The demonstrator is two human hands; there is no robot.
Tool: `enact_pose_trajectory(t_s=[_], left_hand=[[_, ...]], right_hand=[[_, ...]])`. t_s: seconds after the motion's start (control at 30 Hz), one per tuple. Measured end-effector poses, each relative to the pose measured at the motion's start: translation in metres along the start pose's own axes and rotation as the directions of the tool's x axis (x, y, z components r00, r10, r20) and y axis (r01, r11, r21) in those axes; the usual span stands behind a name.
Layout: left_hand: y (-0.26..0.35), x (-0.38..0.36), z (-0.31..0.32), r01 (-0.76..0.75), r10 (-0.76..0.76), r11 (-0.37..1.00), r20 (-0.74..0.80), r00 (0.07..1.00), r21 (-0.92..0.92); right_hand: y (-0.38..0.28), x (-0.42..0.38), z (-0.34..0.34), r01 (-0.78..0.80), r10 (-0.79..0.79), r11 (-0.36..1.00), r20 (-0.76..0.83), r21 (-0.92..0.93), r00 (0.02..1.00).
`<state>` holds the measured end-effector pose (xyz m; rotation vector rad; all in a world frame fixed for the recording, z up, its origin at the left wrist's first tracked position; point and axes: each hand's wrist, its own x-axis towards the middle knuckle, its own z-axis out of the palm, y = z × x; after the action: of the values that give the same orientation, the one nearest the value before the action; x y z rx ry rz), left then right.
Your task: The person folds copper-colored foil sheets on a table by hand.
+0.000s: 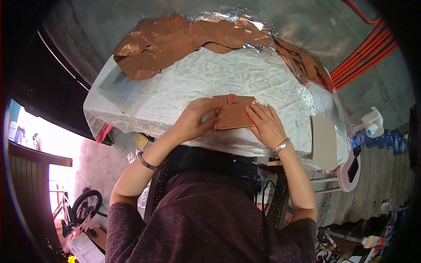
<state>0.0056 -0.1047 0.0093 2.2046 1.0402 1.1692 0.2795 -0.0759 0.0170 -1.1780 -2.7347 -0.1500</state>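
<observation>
A flat, copper-brown folded piece, perhaps a pouch or packet, lies near the front edge of the white-covered table, with a small red mark on its upper part. My left hand curls around its left edge, fingers at the top corner and thumb lower down. Across the right side of the piece, the fingers of my right hand lie stretched out and flat. Whether my right thumb reaches under the edge is hidden.
Brown sheets with shiny clear plastic line the table's far edge. White rings and grey cardboard lie at right. Beyond stand a round stool bearing a dark phone-like object, and blue bottles. Red pipes rise behind.
</observation>
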Motion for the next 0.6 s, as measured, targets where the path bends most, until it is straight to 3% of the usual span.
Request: enact_pose_trajectory(t_s=[0.13, 0.27, 0.47, 0.53, 0.6], left_hand=[[-0.002, -0.004, 0.014, -0.055, 0.047, 0.990, 0.070, 0.996, 0.129], [-0.007, -0.005, 0.017, -0.031, 0.017, 0.992, 0.115, 0.993, 0.121], [0.003, -0.003, 0.011, -0.005, 0.009, 0.986, -0.028, 1.000, 0.167], [0.008, -0.008, 0.003, 0.135, -0.123, 0.987, -0.123, 0.985, 0.089], [0.016, -0.019, 0.000, 0.215, -0.211, 0.972, -0.052, 0.976, 0.091]], right_hand=[[-0.002, -0.005, -0.015, -0.059, 0.025, 0.972, 0.151, 0.225, 0.988], [-0.002, -0.011, -0.013, -0.069, 0.057, 0.980, 0.067, 0.188, 0.996], [-0.021, -0.028, 0.003, -0.197, 0.161, 0.937, 0.143, 0.289, 0.977], [-0.022, -0.026, 0.004, -0.193, 0.176, 0.952, 0.094, 0.238, 0.980], [-0.024, -0.026, 0.004, -0.197, 0.181, 0.951, 0.089, 0.240, 0.980]])
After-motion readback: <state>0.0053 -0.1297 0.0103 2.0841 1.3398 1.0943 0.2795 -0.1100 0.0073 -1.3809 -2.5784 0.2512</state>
